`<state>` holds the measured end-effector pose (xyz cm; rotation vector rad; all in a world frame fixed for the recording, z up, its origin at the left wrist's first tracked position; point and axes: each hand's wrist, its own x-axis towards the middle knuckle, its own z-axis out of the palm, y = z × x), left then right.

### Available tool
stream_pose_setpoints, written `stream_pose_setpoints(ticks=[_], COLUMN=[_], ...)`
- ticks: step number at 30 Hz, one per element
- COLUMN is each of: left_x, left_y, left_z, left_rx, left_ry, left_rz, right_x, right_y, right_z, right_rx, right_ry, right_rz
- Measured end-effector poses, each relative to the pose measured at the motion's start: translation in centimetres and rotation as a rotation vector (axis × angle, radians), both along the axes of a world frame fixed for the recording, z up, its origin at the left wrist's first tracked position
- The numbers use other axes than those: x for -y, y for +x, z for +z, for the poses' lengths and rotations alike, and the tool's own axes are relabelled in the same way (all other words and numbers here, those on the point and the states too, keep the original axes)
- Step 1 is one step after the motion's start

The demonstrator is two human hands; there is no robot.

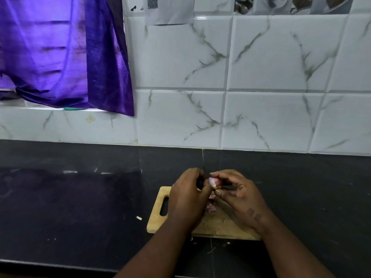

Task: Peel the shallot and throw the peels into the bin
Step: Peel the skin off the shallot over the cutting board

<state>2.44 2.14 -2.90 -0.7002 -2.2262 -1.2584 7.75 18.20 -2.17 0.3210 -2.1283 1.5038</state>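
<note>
Over the pale wooden chopping board on the black table, loose pinkish peels are caught. Above, the small pink shallot is pinched by the right hand while the left hand fingertips close on its skin, likely to strip it. No bin is visible.

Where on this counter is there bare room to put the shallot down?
Bare counter left of the cutting board, up to the wall, and right of it. Crowded: the board, under both hands, with peels.
</note>
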Motion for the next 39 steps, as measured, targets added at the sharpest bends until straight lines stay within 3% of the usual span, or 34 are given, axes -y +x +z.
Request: stream_pose_setpoints(ticks=[12,22,39], left_x=[0.0,0.2,0.4], left_y=[-1.0,0.0,-0.9], left_z=[-0.1,0.2,-0.2], left_rx=[0.24,0.253,0.225], left_ry=[0.057,0.164,0.278], left_rz=[-0.008,-0.185,-0.213], right_x=[-0.7,-0.1,-0.2], right_y=[-0.7,-0.6,-0.1], right_z=[-0.6,-0.4,0.3], right_rx=[-0.03,0.04,-0.045], right_ry=[-0.126,-0.127,-0.038], right_rz=[0.045,0.013,-0.045])
